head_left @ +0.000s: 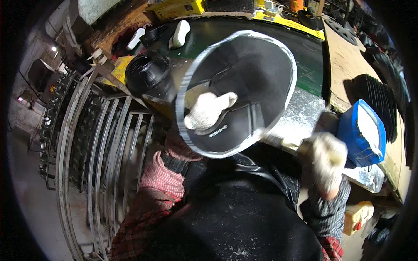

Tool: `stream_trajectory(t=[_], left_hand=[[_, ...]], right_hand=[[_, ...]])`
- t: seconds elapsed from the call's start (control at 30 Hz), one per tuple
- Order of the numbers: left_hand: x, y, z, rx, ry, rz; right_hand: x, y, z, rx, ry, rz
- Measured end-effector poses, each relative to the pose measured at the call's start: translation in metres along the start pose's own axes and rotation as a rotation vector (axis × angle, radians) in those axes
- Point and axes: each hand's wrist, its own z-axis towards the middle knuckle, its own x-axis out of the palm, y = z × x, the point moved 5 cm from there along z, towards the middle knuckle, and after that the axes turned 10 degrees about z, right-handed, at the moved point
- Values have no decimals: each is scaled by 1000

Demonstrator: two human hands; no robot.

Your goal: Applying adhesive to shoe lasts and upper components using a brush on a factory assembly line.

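A: Nearest first. What's obscured?

B: Dark apron (244, 217) fills the bottom, dusted white; it covers the body and the lower forearms. Right hand (327, 158), white knit glove, at about 4 o'clock from centre. It's motion-blurred. Fist looks clenched around something pale, maybe a brush handle, but I cannot tell what. The blur hides it.

A: Left hand?

B: Left hand (208, 111), also gloved, sits near centre, pressed flat-ish inside a big black cone-shaped disc (257, 74) with a pale grey rim. Fingers grip a raised ridge on its inner face. The disc is tilted toward the camera, held above the bench edge; its lower rim hides the wrist.

A: Containers?

B: Blue tub (361, 130) at 3 o'clock, white powder or paste inside, sitting on a white-smeared bench (305, 113). Small yellow box with a red spot (357, 215) at 5 o'clock, partly cut off.

A: Farther out?

B: Black ribbed ring part (148, 76) at 10 o'clock. Metal rack (100, 148) at 9 o'clock. Yellow cartons (176, 8) at 12 o'clock, print too small to make out. Two white shapes (180, 34) beside them.
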Motion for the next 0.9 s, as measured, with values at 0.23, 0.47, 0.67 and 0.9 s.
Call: stream_trajectory(t=[0.23, 0.47, 0.67, 0.9], left_hand=[[10, -1, 5, -14, -52, 41], [27, -6, 32, 22, -196, -103], [-53, 47, 108, 228, 92, -180], [-22, -54, 166, 28, 137, 681]], right_hand=[[-23, -10, 25, -177, -303, 122], [21, 3, 10, -358, 203, 331], [16, -31, 32, -134, 48, 142], [7, -60, 26, 155, -105, 81]])
